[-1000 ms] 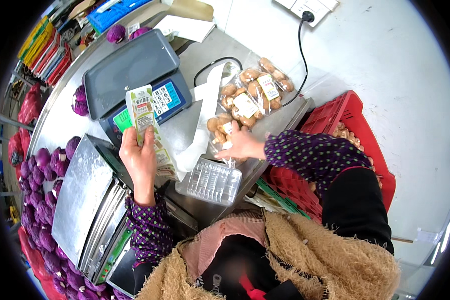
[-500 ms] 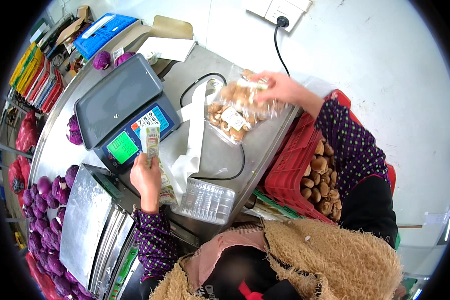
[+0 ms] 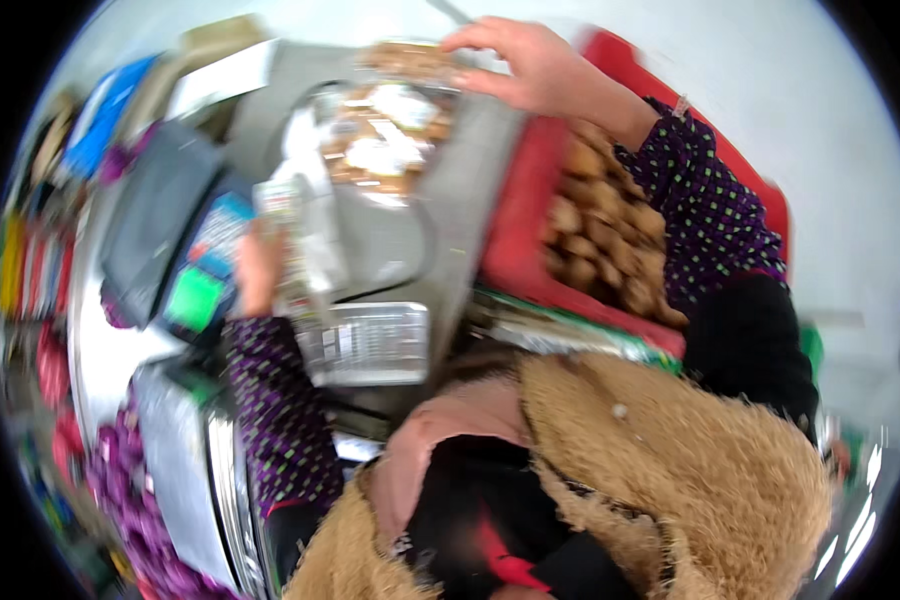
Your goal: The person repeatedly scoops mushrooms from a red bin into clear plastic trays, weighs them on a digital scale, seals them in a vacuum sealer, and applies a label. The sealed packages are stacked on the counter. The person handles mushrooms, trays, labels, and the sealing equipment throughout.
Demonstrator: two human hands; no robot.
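My left hand (image 3: pixel 257 268), blurred, is closed on a strip of labels (image 3: pixel 282 205) next to the scale (image 3: pixel 160 220). My right hand (image 3: pixel 535 65) is at the far side of the metal table, thumb and fingers apart, with the fingertips at the edge of a clear pack of mushrooms (image 3: pixel 405 60). It does not appear to grip that pack. Other wrapped mushrooms (image 3: pixel 385 140) lie just nearer, with white labels on top. A clear plastic tray (image 3: pixel 375 345) rests near the table's front edge, below my left hand.
A red crate (image 3: pixel 515 225) of loose mushrooms (image 3: pixel 605 225) stands to the right, under my right forearm. Purple cabbages (image 3: pixel 140 480) are heaped at the lower left beside a metal-topped machine (image 3: pixel 185 460). A black cable (image 3: pixel 380 290) crosses the table.
My view has turned and shifted, blurring the picture. The pack my right hand held is now down at the back, and that hand has opened. My left hand still has the labels.
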